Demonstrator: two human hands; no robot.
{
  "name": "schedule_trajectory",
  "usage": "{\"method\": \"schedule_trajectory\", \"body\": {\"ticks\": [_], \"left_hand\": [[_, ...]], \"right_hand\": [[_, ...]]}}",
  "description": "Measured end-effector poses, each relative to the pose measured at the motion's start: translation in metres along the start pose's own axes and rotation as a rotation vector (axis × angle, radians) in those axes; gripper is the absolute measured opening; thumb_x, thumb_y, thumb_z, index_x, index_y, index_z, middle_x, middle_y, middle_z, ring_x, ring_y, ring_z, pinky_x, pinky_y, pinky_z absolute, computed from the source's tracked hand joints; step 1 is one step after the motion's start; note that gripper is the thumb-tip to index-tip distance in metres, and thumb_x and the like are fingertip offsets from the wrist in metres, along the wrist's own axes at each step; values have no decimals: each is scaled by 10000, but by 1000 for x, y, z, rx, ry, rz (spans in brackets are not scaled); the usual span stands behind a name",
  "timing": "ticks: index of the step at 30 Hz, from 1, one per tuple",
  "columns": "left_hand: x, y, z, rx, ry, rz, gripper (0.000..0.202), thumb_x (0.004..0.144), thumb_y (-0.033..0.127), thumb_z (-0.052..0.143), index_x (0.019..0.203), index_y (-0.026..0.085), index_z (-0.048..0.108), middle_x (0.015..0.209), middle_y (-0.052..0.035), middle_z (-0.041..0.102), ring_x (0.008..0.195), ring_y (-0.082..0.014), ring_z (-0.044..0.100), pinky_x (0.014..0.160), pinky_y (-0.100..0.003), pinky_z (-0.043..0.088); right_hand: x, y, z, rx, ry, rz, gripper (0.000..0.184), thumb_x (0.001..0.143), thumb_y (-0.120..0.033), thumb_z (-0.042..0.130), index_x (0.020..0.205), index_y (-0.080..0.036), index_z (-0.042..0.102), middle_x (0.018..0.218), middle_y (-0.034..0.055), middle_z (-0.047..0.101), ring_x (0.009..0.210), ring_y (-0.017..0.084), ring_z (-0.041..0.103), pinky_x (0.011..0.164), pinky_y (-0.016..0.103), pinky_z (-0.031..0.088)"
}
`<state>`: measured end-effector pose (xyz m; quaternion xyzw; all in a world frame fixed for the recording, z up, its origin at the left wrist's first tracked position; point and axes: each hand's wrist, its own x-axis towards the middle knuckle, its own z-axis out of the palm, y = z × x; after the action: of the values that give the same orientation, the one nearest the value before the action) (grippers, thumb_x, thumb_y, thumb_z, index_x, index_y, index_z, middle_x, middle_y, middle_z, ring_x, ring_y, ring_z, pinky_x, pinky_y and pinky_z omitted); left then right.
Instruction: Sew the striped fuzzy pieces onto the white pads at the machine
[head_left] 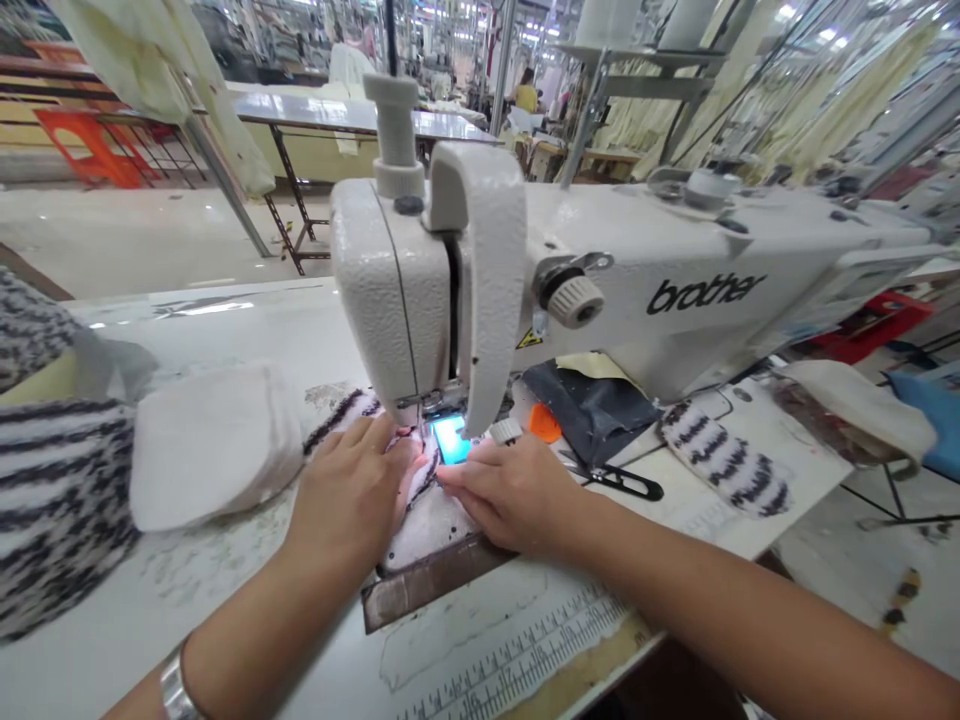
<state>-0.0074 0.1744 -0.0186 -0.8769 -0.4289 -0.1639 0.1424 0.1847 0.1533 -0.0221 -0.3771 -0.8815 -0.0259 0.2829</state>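
"What do the left hand (pixel 349 490) and the right hand (pixel 510 495) have hold of?"

"Nothing in a pinch. The fingers (pixel 390 440) of both lie flat and a little spread, pressing down on a striped fabric piece (pixel 412 520) with a pale, fleecy face."

"And where does that piece lie from them?"

"Right between the hands, under both sets of fingertips. Its long axis seems to run from beneath the presser foot (pixel 418 404) back toward the person, leaning slightly (the hands hide much of it, so that is only my reading)."

"Which hand is nearer the foot?"

"The left, by a little; the right reaches in from the side, its fingertips just short of the glowing blue patch (pixel 451 440) by the needle."

"What lies farther out?"

"On the counter (pixel 247 640), thread snips (pixel 626 484) and an orange piece (pixel 544 423) sit to the right, with another striped piece (pixel 724 460) beyond them. To the left are a stack of white pads (pixel 214 445) and a striped pile (pixel 60 510). Above it all stands the Brother sewing machine (pixel 675 290)."
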Motion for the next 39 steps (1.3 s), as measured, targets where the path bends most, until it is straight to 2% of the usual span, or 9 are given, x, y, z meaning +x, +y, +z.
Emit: {"method": "schedule_trajectory", "body": {"ticks": [7, 11, 14, 16, 20, 26, 30, 35, 39], "left_hand": [[6, 6, -10, -1, -72, -86, 212, 858, 257, 482, 780, 176, 661, 776, -88, 578, 759, -247, 544, 593, -349, 431], [10, -11, -22, -65, -94, 107, 225, 837, 215, 515, 656, 174, 642, 663, -53, 520, 635, -192, 499, 510, -291, 386], [11, -27, -27, -122, -83, 309, 259, 879, 211, 468, 695, 181, 649, 736, -58, 573, 726, -196, 517, 597, -299, 422], [10, -35, -26, -197, -99, 383, 284, 910, 201, 410, 779, 186, 662, 840, -58, 618, 788, -187, 532, 652, -295, 442], [8, -42, -21, -301, -145, 347, 284, 917, 200, 393, 865, 185, 672, 920, -51, 639, 819, -172, 554, 686, -282, 460], [13, -39, -18, -425, -30, 344, 257, 923, 200, 396, 923, 159, 650, 815, -40, 630, 786, -146, 555, 706, -253, 462], [18, -41, -15, -476, -108, 376, 224, 913, 207, 429, 926, 190, 652, 890, -26, 652, 818, -144, 563, 736, -254, 455], [13, -39, -9, -429, -176, 362, 233, 910, 235, 432, 871, 216, 660, 909, -31, 626, 821, -162, 543, 723, -281, 444], [3, -24, -8, -398, -137, 262, 242, 908, 204, 416, 840, 195, 649, 998, -51, 614, 902, -188, 537, 792, -321, 451]], "right_hand": [[2, 2, -3, 9, -93, 12, 243, 890, -238, 437, 869, -195, 675, 643, -5, 638, 559, 121, 511, 542, 266, 234], [1, 2, -4, 36, -107, 2, 235, 889, -229, 436, 874, -189, 667, 676, 6, 659, 603, 128, 555, 548, 262, 237], [0, 2, -5, 29, -127, 5, 247, 902, -236, 420, 871, -193, 662, 681, 4, 659, 596, 125, 552, 553, 266, 238], [0, 2, -6, 25, -135, 3, 256, 903, -234, 412, 868, -196, 662, 671, 0, 650, 583, 123, 541, 551, 268, 232], [1, 1, -7, 24, -127, -50, 263, 890, -233, 412, 841, -200, 669, 621, -2, 608, 538, 125, 495, 541, 269, 214], [10, -7, -3, -16, -195, -71, 152, 878, -250, 497, 920, -190, 630, 654, -6, 618, 568, 140, 514, 576, 274, 259], [13, -9, 2, -25, -292, -34, 131, 881, -278, 528, 833, -183, 603, 702, -5, 638, 609, 132, 529, 621, 289, 283], [11, -6, -2, -129, -348, -28, 23, 840, -231, 564, 825, -221, 577, 614, -35, 611, 540, 126, 485, 562, 296, 216], [7, -2, -6, -189, -389, -45, 167, 743, -130, 585, 874, -234, 576, 631, -27, 615, 573, 138, 490, 550, 297, 188]]}}
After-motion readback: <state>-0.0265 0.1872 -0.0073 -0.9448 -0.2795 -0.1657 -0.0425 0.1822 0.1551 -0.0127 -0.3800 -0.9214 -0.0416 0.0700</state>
